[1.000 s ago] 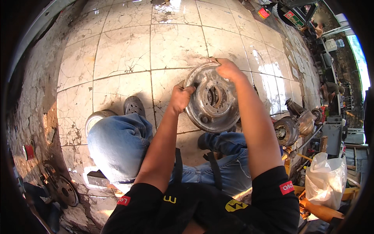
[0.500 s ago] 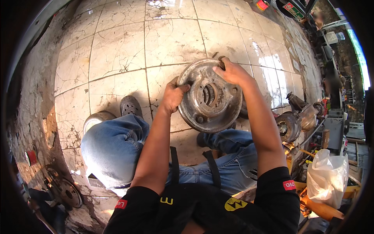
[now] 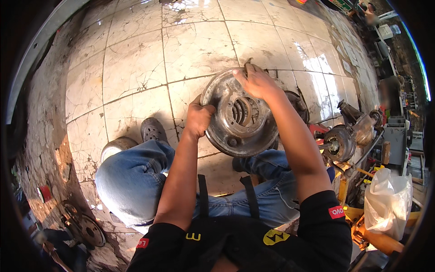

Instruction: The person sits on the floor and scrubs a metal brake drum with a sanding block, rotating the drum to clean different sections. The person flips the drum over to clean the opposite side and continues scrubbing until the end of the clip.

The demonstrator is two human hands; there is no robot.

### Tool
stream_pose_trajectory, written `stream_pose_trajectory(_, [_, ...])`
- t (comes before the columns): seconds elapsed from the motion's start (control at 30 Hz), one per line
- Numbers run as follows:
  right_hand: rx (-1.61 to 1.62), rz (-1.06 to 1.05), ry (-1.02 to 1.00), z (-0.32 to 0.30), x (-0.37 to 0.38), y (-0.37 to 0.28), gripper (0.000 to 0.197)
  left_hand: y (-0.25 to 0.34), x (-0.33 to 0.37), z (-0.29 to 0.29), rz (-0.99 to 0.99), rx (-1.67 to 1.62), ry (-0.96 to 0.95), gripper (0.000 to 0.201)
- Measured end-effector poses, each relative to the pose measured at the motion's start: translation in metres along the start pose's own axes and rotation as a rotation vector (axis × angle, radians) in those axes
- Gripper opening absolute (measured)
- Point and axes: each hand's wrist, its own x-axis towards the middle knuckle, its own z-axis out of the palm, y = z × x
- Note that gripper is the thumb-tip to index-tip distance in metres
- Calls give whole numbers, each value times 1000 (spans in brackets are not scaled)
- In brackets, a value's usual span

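Note:
A worn grey metal brake drum (image 3: 259,141), round and dished, is held tilted in front of my knees. Through its central hole a ringed, coil-like part (image 3: 239,112) shows. My left hand (image 3: 198,119) is closed on the drum's left rim, thumb on the face and fingers hidden behind. On the far rim lies my right hand (image 3: 257,82), its thumb pressed to the face and its fingers bent over the edge. A small dark piece sticks out beside those fingers; I cannot make out what it is. Another dark round part (image 3: 297,105) sits partly hidden behind my right forearm.
An axle-like assembly with a hub (image 3: 336,146) stands on the right, near a translucent plastic bag (image 3: 387,204) and an orange cylinder (image 3: 383,242). At the lower left a metal disc (image 3: 93,231) leans by a red can (image 3: 44,194). Cracked tiles (image 3: 136,106) cover the floor.
The drum has shifted a little to the left, both hands moving with it. My right hand lies further over the far rim, and more of the dark round part behind shows.

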Motion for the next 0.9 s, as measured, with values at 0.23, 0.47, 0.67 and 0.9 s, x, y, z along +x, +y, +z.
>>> stream_pose_trajectory(0.23, [94,145,-175,-14,12,-12,91,-3,2,-5,13,35,-15,41])
stream_pose_trajectory(0.47, [101,131,-250,-12,23,-4,98,2,1,0,15,56,-21,42])
stream_pose_trajectory(0.67, [35,-43,95,14,13,-1,89,-11,4,1,36,35,-18,44])
stream_pose_trajectory(0.9, [-32,-141,357,17,-2,-25,92,-7,5,-1,52,49,-11,44])
